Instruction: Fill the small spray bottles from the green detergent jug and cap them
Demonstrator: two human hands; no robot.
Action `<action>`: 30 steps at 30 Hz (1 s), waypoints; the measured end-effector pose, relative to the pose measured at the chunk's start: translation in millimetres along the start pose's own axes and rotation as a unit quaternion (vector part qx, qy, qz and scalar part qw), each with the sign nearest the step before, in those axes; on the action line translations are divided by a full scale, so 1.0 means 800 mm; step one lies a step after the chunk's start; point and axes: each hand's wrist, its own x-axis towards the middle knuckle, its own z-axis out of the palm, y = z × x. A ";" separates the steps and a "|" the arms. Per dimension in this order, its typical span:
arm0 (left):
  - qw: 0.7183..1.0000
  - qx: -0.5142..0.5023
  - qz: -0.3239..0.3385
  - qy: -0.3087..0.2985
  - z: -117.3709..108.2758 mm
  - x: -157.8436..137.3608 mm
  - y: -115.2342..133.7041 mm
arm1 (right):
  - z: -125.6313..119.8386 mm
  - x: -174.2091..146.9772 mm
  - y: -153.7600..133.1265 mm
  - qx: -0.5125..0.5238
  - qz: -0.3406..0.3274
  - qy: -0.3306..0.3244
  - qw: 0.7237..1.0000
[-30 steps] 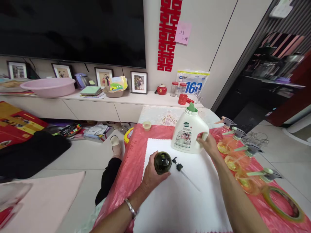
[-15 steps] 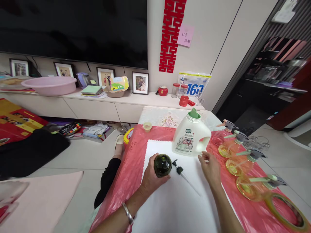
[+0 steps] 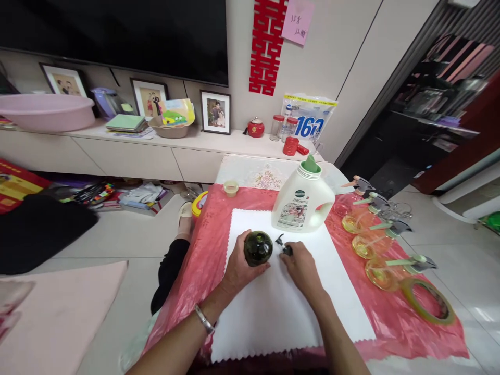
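**Swapping the jug handle for the pump**

Clasping the jug's handle [image 3: 328, 207] one second ago, hovering open beside it half a second ago, and now closing the right hand [image 3: 302, 268] on the black lotion pump [image 3: 288, 250]. Judging by that, shifting attention from jug to pump and occupying both hands at once. Pinching the pump near its collar with thumb and fingers, leaving the nozzle [image 3: 279, 240] poking out ahead. Covering the pump's straw with the palm, so leaving unclear any lift off the white scalloped mat [image 3: 273, 317]. Wrapping the left hand [image 3: 237, 271] around the dark green round bottle [image 3: 258, 248], holding it just beside the pump, over the mat.

Leaving the white detergent jug [image 3: 295, 208] untouched, standing upright by the mat's far right corner with its green spout [image 3: 311, 164] uncovered. Seeing, farther out, red plastic sheeting [image 3: 191, 260] under the mat, a small cup [image 3: 230, 188] at far left, four trigger spray bottles [image 3: 371, 247] lining the right side, and a tape roll [image 3: 408, 294] beside the nearest. Facing, beyond the table, a long low cabinet [image 3: 133, 159] bearing a package marked 160 [image 3: 310, 122].
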 end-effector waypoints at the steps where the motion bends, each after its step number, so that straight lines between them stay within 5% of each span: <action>1: 1.000 0.003 0.001 -0.004 -0.001 0.000 0.001 | -0.009 0.001 0.000 0.029 -0.001 0.007 1.000; 6: 0.999 0.011 0.010 -0.032 -0.001 0.000 0.006 | -0.050 -0.001 -0.024 0.185 -0.008 0.031 0.982; 10: 0.999 0.006 0.012 -0.037 0.002 0.001 0.006 | -0.066 -0.003 -0.069 0.417 -0.064 0.065 0.904; 13: 0.999 -0.009 0.021 -0.042 0.003 0.001 0.004 | -0.063 -0.003 -0.098 0.450 -0.119 0.089 0.881; 20: 0.998 -0.022 0.038 -0.039 0.005 0.000 -0.001 | -0.047 0.008 -0.120 0.319 -0.203 0.174 0.909; 30: 0.999 -0.016 0.025 -0.037 0.005 0.001 0.006 | -0.006 0.016 -0.091 0.184 -0.208 0.013 0.961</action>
